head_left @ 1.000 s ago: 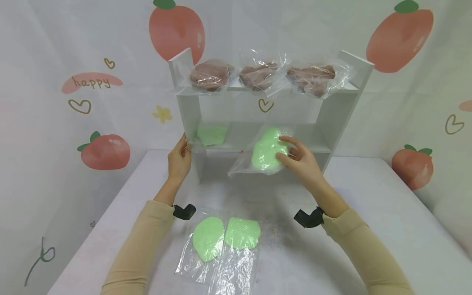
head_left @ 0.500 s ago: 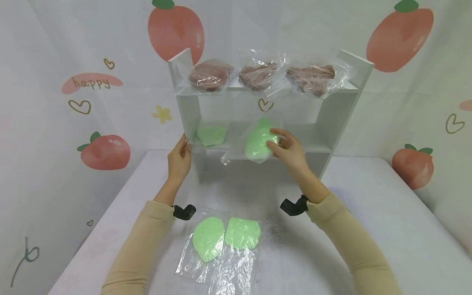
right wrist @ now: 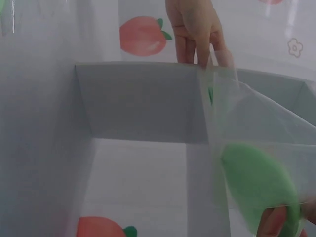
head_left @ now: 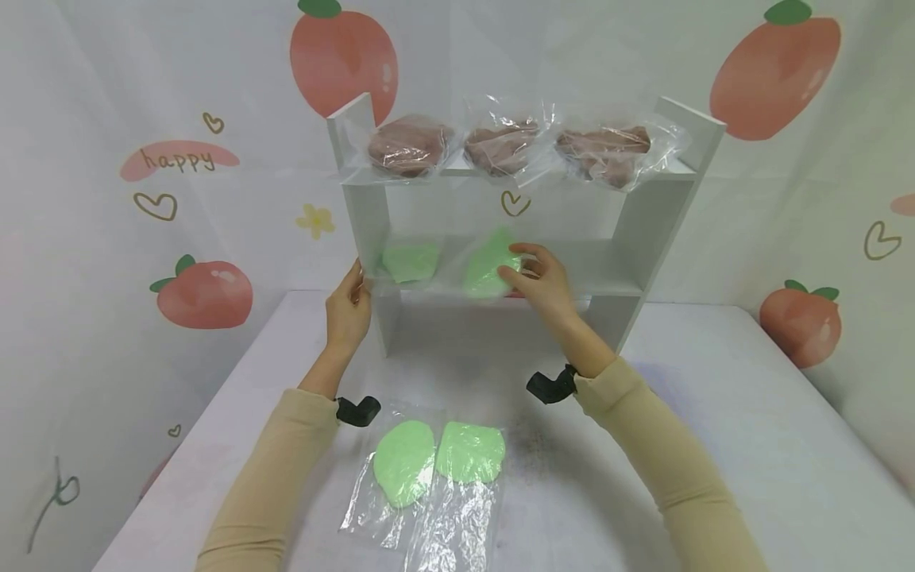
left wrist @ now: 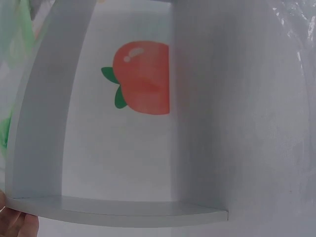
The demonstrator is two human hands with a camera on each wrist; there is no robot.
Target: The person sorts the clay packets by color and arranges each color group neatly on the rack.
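My right hand (head_left: 545, 286) pinches a clear plastic bag with a flat light-green piece (head_left: 488, 270) inside, held at the front of the middle board of a white shelf unit (head_left: 661, 206). In the right wrist view, the green piece (right wrist: 256, 182) hangs by the board's edge, with thumb and fingertips on it. Further left on that board lies another bagged green piece (head_left: 411, 262). My left hand (head_left: 348, 318) grips the unit's left side panel; its fingers (left wrist: 19, 224) show at the panel edge in the left wrist view.
Three bagged brown pieces, at left (head_left: 411, 147), middle (head_left: 503, 148) and right (head_left: 606, 147), lie along the top board. Two bagged green pieces, one rounded (head_left: 403, 465) and one squarer (head_left: 472, 453), lie on the white table (head_left: 715, 381) in front. A fruit-print cloth (head_left: 243, 71) hangs behind.
My right hand has carried the bagged green piece left and forward, from in front of the unit to the middle board. The left hand has stayed on the side panel.
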